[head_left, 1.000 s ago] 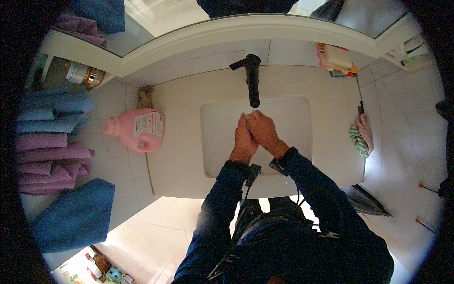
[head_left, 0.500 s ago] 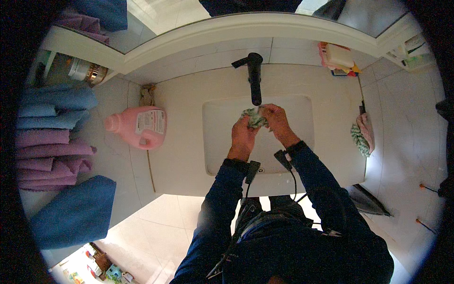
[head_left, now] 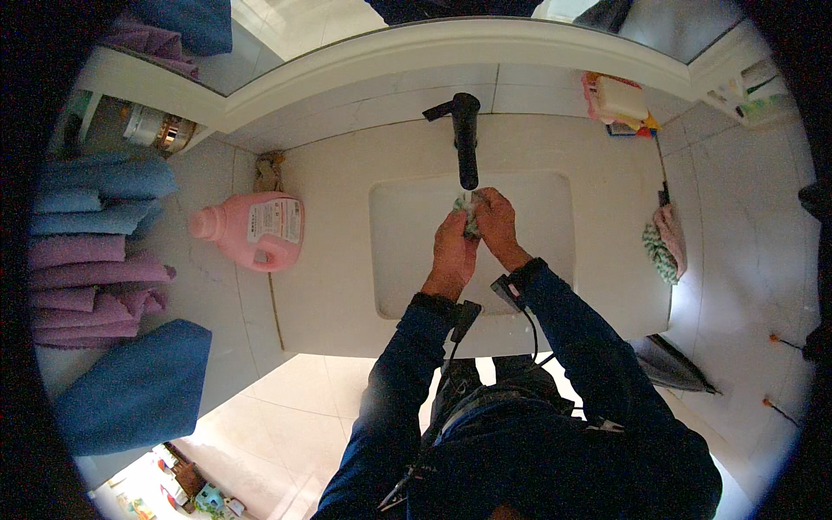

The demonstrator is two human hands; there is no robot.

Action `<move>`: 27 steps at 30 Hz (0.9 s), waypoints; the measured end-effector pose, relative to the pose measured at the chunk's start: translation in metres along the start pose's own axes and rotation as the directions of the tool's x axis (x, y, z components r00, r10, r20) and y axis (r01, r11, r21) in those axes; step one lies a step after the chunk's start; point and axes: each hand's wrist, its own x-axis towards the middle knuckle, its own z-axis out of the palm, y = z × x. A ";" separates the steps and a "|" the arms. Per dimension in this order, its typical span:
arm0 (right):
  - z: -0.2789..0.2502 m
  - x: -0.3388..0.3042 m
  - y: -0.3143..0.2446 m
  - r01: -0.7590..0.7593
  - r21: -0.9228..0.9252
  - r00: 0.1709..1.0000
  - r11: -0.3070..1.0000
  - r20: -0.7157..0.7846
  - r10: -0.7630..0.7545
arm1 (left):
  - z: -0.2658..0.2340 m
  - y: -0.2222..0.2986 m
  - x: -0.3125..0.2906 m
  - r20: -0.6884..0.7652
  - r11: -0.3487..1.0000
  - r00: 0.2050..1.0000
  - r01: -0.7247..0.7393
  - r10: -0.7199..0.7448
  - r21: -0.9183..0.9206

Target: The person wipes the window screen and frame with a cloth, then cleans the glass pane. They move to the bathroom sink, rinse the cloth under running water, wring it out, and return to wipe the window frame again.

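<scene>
My left hand (head_left: 454, 253) and my right hand (head_left: 497, 227) are pressed close together over the white sink basin (head_left: 394, 260). Between them they squeeze a crumpled green-and-white cloth (head_left: 471, 217), most of it covered by the fingers. Both hands are closed on it. Just above the cloth is the spout of a black faucet (head_left: 467, 152), its lever turned to the left. Whitish water seems to fall from the spout onto the cloth.
A pink detergent jug (head_left: 251, 230) lies on the counter's left. Folded blue and purple towels (head_left: 95, 269) are stacked further left. Soap (head_left: 620, 100) rests in a pink dish at the back right. Pink and green cloths (head_left: 666, 247) hang at the right edge. A mirror cabinet (head_left: 451, 48) spans the back.
My hands have drawn closer together, and the cloth is bunched into a smaller, narrower bundle. My left hand has shifted slightly right, my right hand slightly left.
</scene>
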 end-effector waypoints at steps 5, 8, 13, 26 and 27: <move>0.002 -0.006 0.012 0.030 -0.266 0.932 0.963 0.356 0.070 | -0.010 0.009 0.008 -0.094 0.998 0.995 0.018 -0.024 -0.061; -0.006 0.012 0.024 -0.142 -0.070 0.990 0.987 -0.026 0.141 | -0.004 0.001 0.005 -0.006 0.997 0.998 -0.066 0.066 -0.032; 0.005 0.016 0.034 -0.163 0.227 0.978 0.960 0.165 0.127 | 0.015 -0.012 -0.001 -0.062 0.995 0.993 -0.103 0.103 0.005; -0.001 -0.001 -0.015 0.249 -0.388 0.862 0.887 0.507 -0.020 | 0.023 0.021 0.000 0.030 0.968 0.998 0.061 -0.056 -0.242; 0.003 -0.010 -0.010 0.392 -0.384 0.852 0.836 0.495 -0.172 | 0.022 0.027 -0.001 0.012 0.982 0.999 0.050 -0.048 -0.181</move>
